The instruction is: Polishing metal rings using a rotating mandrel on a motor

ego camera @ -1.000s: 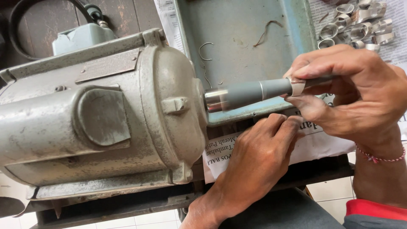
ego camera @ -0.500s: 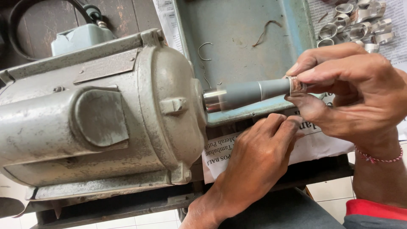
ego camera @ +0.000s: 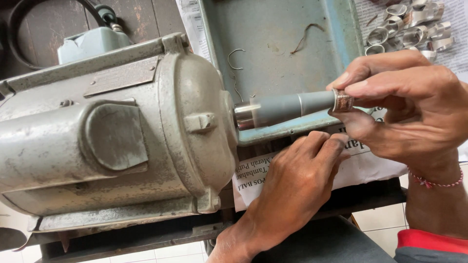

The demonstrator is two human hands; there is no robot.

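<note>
Looking down at the bench, what is the right hand (ego camera: 409, 112) doing?

It is pinching a small silver ring (ego camera: 343, 101) between the thumb and the fingers. The ring is sitting on the thin end of the grey spindle (ego camera: 287, 107).

Where is the spindle coming from?

It is sticking out of the side of the big grey motor (ego camera: 112, 131). The ring is right at the tip, far from the motor's body.

And the left hand (ego camera: 297, 190)?

It is lying knuckles up on the newspaper (ego camera: 370, 168), just under the spindle. The fingers are bending a little. It is not gripping anything that I am seeing.

So what part of the work is going on?

I am thinking the ring is getting rubbed on the inside, with the spindle poking through its hole. I am not able to tell if the spindle is turning.

What is the next bit calling for?

I am guessing a firm pinch, so the ring is not slipping off, and fingertips staying clear of the grey part.

Are there more rings?

Yes, a pile of rings (ego camera: 409, 29) is lying at the top right, beside the blue-green tray (ego camera: 282, 39).
</note>
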